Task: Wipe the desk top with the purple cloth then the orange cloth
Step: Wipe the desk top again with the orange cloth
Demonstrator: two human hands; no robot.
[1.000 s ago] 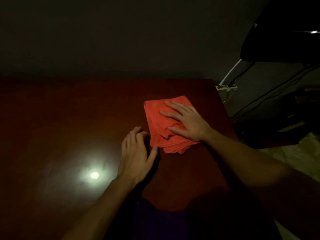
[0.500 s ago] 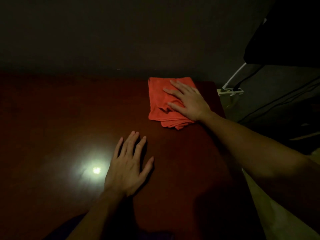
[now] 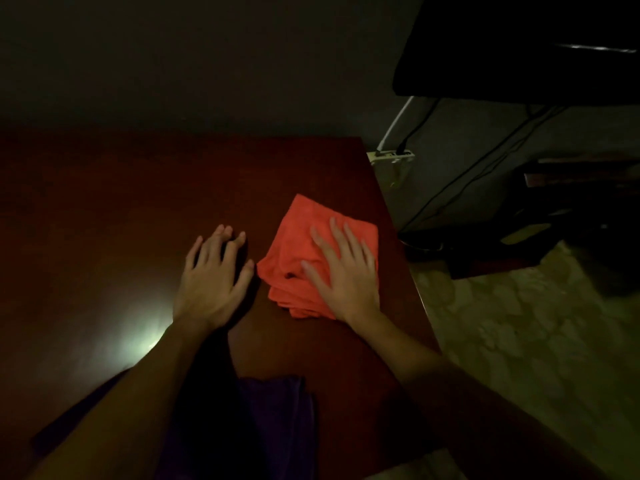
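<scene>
Pressing flat, the right hand (image 3: 346, 271) has no grip closed; its palm lies on the soft, light, folded orange cloth (image 3: 298, 251), which probably slides easily on the desk (image 3: 138, 202).

The left hand (image 3: 211, 275) rests spread, holding nothing.

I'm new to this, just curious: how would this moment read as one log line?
stage: orange wipe | right hand: flat on orange cloth | left hand: flat on desk | purple cloth: near edge, set aside

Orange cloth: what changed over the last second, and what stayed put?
The right hand pushed the orange cloth away to the desk's far edge, then drew it back toward the person. The left hand shifted slightly beside it. Right palm stayed flat on the cloth; nothing gripped or released.
</scene>
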